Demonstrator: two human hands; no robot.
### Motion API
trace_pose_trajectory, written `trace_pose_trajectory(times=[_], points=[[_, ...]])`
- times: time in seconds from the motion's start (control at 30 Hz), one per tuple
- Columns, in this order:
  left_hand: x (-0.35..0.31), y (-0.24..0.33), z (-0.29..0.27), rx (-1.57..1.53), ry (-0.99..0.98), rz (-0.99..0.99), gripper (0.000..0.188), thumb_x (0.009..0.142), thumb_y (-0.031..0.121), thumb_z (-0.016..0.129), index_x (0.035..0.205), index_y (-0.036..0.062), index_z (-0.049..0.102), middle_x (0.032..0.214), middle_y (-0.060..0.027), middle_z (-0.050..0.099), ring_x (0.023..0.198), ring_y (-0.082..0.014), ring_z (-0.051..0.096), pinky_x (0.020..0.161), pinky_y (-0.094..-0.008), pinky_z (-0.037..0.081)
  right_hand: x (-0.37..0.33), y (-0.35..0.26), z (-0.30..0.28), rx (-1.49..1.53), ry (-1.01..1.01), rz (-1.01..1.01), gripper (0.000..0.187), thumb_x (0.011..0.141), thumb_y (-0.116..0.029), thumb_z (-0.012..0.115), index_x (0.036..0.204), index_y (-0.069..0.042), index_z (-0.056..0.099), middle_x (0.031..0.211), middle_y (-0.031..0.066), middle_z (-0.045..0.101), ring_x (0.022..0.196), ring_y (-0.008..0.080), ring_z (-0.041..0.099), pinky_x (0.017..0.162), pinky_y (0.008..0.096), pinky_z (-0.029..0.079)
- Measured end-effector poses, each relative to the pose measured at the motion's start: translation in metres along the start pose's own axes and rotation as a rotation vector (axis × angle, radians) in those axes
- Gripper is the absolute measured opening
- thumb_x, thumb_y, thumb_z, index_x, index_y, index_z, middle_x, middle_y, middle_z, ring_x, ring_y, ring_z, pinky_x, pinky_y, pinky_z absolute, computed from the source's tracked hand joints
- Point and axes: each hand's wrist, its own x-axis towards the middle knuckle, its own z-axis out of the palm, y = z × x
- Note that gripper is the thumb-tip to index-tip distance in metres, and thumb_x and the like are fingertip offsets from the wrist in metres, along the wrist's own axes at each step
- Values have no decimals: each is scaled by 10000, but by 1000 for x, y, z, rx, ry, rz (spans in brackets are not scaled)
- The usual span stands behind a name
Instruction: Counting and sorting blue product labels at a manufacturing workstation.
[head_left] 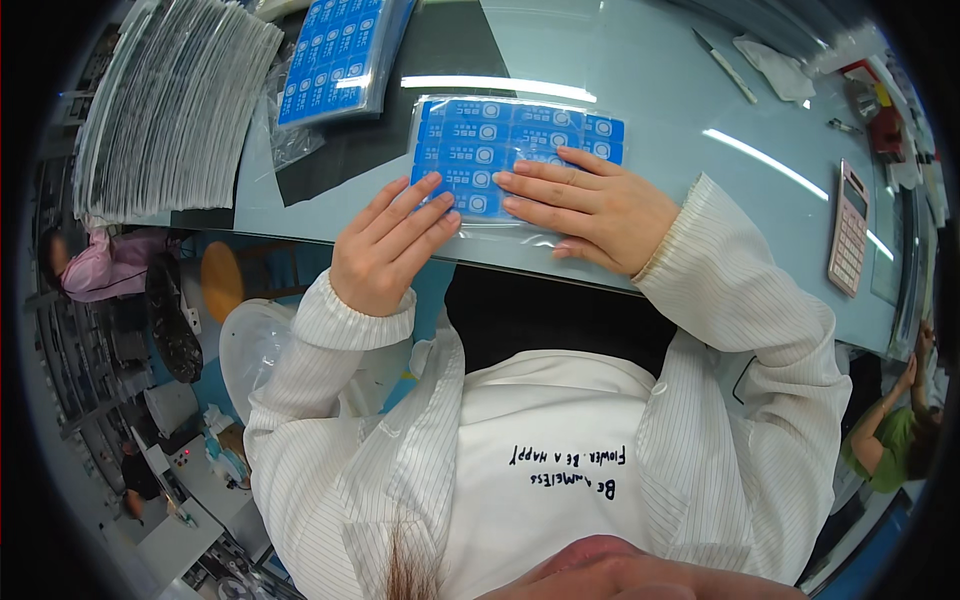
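Observation:
A flat blue printed sheet in a clear plastic sleeve (465, 155) lies on the glass-topped table near its front edge. My left hand (385, 245) rests with spread fingertips on the sleeve's left lower part. Across its right half lies my right hand (600, 205), palm down, fingers stretched out flat. Neither hand grips anything. Parts of the print are hidden under my fingers. Farther off to the left is a stack of similar blue sheets in clear sleeves (335, 60).
A long row of packed, sleeved sheets (175, 110) fills the table's left end, with crumpled clear plastic (292, 135) beside it. A pink calculator (849, 230) lies at the right. A knife-like tool (727, 66) and white tissue (775, 68) lie far right. Other people are at both sides.

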Motion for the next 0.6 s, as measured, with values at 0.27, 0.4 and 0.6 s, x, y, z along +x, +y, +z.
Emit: trace_pose_trajectory(times=[0.27,0.4,0.6], points=[[-6,8,7,-44,23,-135,210,805,89,649,1009,117,692,1052,-58,671,1071,-218,603,971,-469,420,-4,4,1,12,35,-34,684,851,-626,246,1404,-231,321,1470,8,290,1369,211,240,1126,441,165],[-9,9,9,-38,27,-159,219,814,78,641,1023,122,690,1060,-57,669,1075,-211,601,981,-489,403,-22,1,-8,-35,4,-16,762,797,-700,270,1385,-225,366,1456,43,320,1363,251,256,1114,474,165],[-14,10,13,-58,70,-188,251,814,32,627,1041,120,686,1077,-60,663,1092,-218,591,986,-491,397,-44,-6,-19,-19,-46,26,723,803,-661,352,1345,-189,433,1438,69,352,1350,269,286,1109,488,156]])
